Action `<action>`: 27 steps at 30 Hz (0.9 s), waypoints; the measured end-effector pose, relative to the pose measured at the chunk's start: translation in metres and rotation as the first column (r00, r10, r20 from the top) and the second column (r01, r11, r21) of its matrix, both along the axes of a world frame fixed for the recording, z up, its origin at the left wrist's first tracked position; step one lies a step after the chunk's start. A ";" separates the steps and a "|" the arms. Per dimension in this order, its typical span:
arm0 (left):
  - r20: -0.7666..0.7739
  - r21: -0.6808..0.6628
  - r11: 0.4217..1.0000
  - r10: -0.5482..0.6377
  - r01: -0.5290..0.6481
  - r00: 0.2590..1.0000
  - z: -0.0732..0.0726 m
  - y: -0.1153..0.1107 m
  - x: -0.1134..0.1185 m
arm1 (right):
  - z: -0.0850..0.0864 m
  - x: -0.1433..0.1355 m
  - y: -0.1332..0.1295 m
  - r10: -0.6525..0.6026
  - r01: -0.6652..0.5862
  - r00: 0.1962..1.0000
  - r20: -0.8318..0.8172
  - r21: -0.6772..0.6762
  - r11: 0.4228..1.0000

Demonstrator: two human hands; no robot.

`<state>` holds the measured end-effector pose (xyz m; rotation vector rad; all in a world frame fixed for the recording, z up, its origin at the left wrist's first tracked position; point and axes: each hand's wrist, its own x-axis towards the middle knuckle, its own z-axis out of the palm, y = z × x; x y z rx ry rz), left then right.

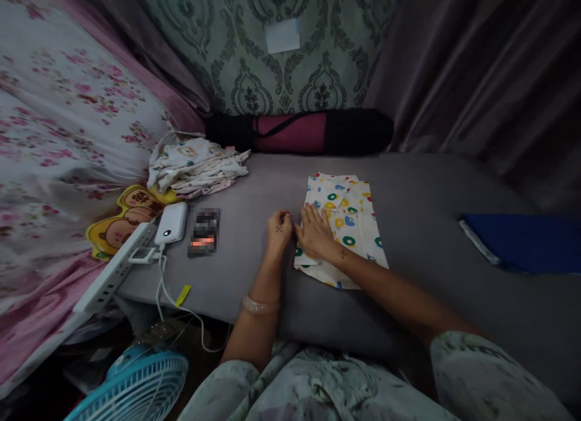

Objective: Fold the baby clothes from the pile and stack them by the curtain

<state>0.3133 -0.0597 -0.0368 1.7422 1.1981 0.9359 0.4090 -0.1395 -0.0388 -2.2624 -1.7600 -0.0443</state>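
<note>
A folded white cloth garment with a colourful print of letters and shapes lies in front of me on the grey bed surface. My right hand rests flat on its left part, palm down, fingers stretched out. Just left of the garment, my left hand is closed with curled fingers and sits on the grey sheet, apart from the cloth. No object shows in it. The exact kind of garment cannot be made out in its folded state.
At the back left lies a pile of printed clothes. A phone, white power bank and power strip are at left, above a blue fan. A black and maroon roll lies along the wall; blue folded fabric is at right.
</note>
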 end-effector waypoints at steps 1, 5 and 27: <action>-0.006 -0.004 1.000 0.001 -0.001 1.000 0.001 0.000 0.000 | 0.000 -0.004 -0.003 0.013 -0.013 1.000 -0.010 -0.010 1.000; -0.017 -0.010 1.000 0.000 0.000 1.000 0.007 -0.003 0.000 | 0.004 -0.016 -0.014 -0.022 0.019 0.998 -0.053 -0.062 0.998; -0.574 0.243 0.805 -0.331 0.541 0.749 0.004 -0.054 0.023 | 0.008 0.088 -0.056 -0.218 0.218 0.976 0.011 -0.069 0.973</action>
